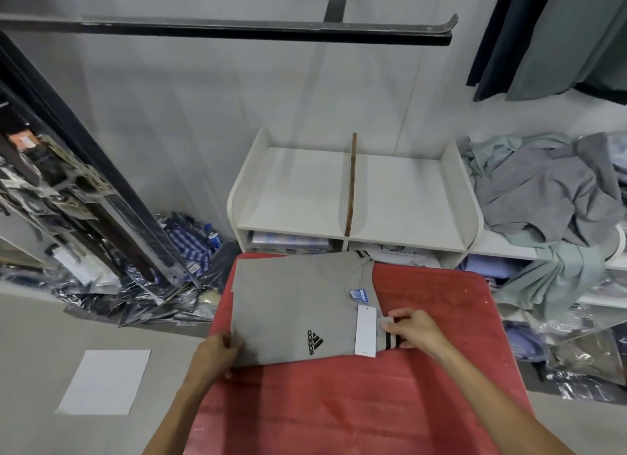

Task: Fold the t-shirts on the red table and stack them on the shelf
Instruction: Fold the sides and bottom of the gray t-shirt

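Observation:
A grey t-shirt [288, 302] with a black logo and a white hang tag [366, 331] lies partly folded on the far left half of the red table [373, 403]. My left hand [217, 351] grips its near left corner. My right hand [412, 329] pinches the striped sleeve cuff at the shirt's right edge. Beyond the table stands a white shelf [400, 197] with a wooden divider [351, 183]; its top surface holds nothing. A heap of unfolded grey and pale green shirts [549, 197] lies on a ledge to the right.
Packaged clothes fill the shelf's lower compartments [291, 242]. Plastic-wrapped garments are strewn on the floor at left [163, 292] and right [576, 353]. A dark rack [84, 183] leans at left. A black rail [237, 30] runs overhead. A white sheet [105, 381] lies on the floor.

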